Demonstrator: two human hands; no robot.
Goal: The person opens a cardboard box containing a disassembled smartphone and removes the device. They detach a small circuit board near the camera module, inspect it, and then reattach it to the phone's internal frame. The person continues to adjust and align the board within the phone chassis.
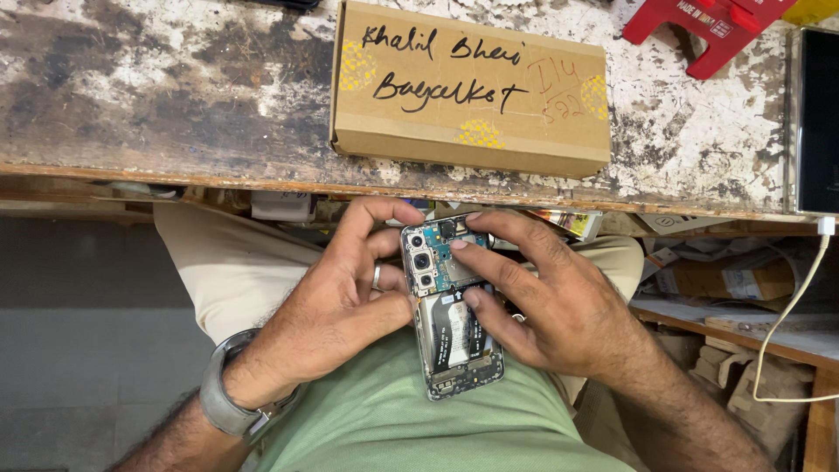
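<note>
While the lower left of the frame shows only grey floor (79, 350), a watch (223, 393) sits on the wrist just right of it, at the bottom. That wrist belongs to the left hand (336, 301), which wears a ring (377, 276) and reaches up toward the centre. Its fingers (367, 214) are curled closed around the left edge of an opened phone (454, 306), the index hooked over the top corner and the thumb pressed against the side near the camera lenses. The phone lies back-off at the centre of the frame, over the lap and the green shirt (393, 419), below the edge of the worktop (175, 96). Its circuit board shows at the top and its battery fills the lower part. Above it, in the upper middle, a flat cardboard box (472, 87) with handwriting rests on the worn worktop. The right hand (559, 306) comes in from the lower right; its fingers (489, 262) are bent and spread over the phone, one tip on the board, another on the battery's upper edge, gripping the right side. Farther right, a red object (699, 31) lies at the upper edge, a dark device (820, 122) sits at the far right, and a white cable (786, 315) hangs below it.
</note>
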